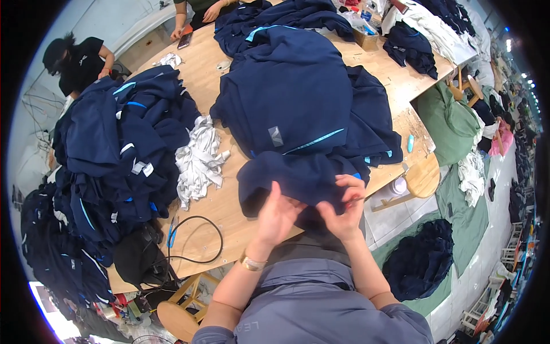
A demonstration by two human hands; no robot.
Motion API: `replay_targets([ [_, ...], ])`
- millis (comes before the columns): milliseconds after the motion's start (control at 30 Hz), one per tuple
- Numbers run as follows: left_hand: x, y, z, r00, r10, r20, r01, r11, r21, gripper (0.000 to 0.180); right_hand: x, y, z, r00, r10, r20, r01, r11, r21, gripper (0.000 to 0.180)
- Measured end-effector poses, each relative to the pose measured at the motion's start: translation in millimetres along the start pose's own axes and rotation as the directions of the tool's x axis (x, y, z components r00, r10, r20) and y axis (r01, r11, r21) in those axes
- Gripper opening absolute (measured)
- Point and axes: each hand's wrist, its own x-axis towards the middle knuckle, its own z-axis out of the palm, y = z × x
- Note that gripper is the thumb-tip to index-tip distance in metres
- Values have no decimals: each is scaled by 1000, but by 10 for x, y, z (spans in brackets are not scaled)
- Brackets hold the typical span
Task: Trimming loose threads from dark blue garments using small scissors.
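Observation:
A navy garment [286,172] hangs partly over the table's near edge, right in front of me. Over its lower part is my left hand [279,215], thumb raised and fingers stretched toward the right, with nothing seen between them. Facing it across a small gap, my right hand [345,209] has its fingers bent and its thumb held apart, near the garment's right end. No grip on the cloth shows in either hand. Just beyond lies a large heap of navy garments [292,86] with light-blue trim and a small grey patch.
Another navy pile [114,132] stands at left, beside white cloth strips [200,160]. Blue-handled snips [172,232] and a black cable [220,246] lie near the table's front edge. Wooden stools [423,176] stand close by. A person [80,63] works at far left.

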Motion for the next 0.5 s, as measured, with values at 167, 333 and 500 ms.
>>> replay_targets([
  [167,2,-245,-170,981,-154,122,150,988,43,75,-23,10,16,921,173,348,-91,967,-240,47],
  [333,49,-147,-425,928,35,-371,161,861,483,50,-65,113,-186,933,302,198,-253,938,-236,40],
  [500,23,239,-229,745,664,-60,-160,265,951,54,199,20,-287,925,364,105,-336,916,-220,34],
])
